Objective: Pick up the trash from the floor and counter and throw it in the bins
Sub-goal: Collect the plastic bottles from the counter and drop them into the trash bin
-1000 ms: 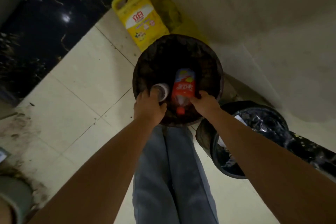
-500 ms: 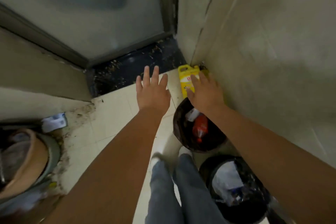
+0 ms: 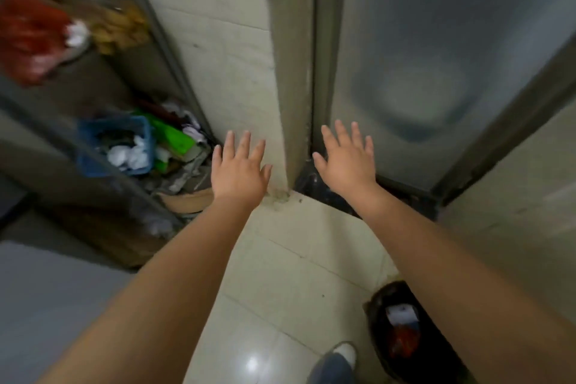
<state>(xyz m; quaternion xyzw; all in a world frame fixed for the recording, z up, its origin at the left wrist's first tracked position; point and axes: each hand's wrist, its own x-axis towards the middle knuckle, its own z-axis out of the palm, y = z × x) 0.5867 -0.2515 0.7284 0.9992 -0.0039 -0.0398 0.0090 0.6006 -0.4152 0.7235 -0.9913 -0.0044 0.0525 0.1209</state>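
Note:
My left hand (image 3: 238, 167) and my right hand (image 3: 347, 159) are both stretched out in front of me, palms down, fingers spread, holding nothing. A dark round bin (image 3: 378, 333) stands on the tiled floor at the lower right, partly behind my right forearm. Inside it lie a red bottle (image 3: 403, 338) and a white piece of trash (image 3: 400, 313). Both hands are well above and beyond the bin.
A metal shelf unit (image 3: 165, 44) on the left holds a blue basket (image 3: 90, 162) of crumpled white paper, a green package (image 3: 174, 135), cardboard and a red bag (image 3: 29, 34). A tiled pillar (image 3: 237, 40) and a frosted glass door (image 3: 420, 56) stand ahead. My shoe (image 3: 344, 354) is beside the bin.
One second ago both hands held the cup and the red bottle over the bin; they let go and rose with fingers spread. My view has swung left, from the corner to the shelves.

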